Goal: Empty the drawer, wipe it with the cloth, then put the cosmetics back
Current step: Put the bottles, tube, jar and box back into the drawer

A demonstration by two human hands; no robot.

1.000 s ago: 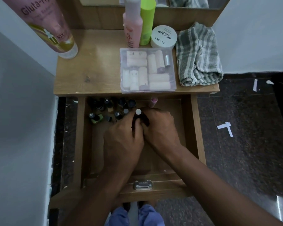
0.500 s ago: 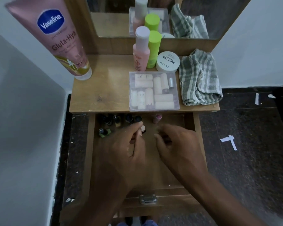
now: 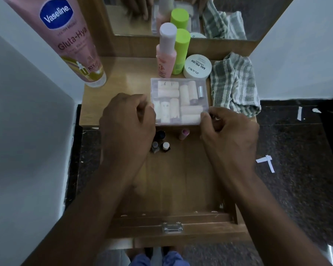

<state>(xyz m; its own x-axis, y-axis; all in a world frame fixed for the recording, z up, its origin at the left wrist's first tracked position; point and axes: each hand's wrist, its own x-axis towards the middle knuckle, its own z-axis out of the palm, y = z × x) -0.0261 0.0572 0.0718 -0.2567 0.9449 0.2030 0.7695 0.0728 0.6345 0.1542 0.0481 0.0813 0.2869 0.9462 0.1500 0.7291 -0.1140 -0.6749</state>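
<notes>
The wooden drawer (image 3: 181,179) stands pulled open below the table top (image 3: 123,77). Small nail polish bottles (image 3: 165,146) and a pink bottle (image 3: 184,133) sit at its back; more are hidden under my left hand. A clear plastic box (image 3: 181,98) of pale cosmetic tubes lies at the table's front edge. My left hand (image 3: 127,125) grips its left side with curled fingers. My right hand (image 3: 229,131) pinches its front right corner. The checked cloth (image 3: 233,83) lies crumpled on the table, right of the box.
A big pink Vaseline tube (image 3: 73,45) stands at the table's back left. A pink bottle (image 3: 165,54), a green bottle (image 3: 181,50) and a white nail polish jar (image 3: 197,66) stand behind the box, under a mirror (image 3: 229,8). Walls close in on both sides.
Both hands let go of a dark bottle in the drawer, rose out of it and moved up to the clear box on the table top, taking hold of its sides.
</notes>
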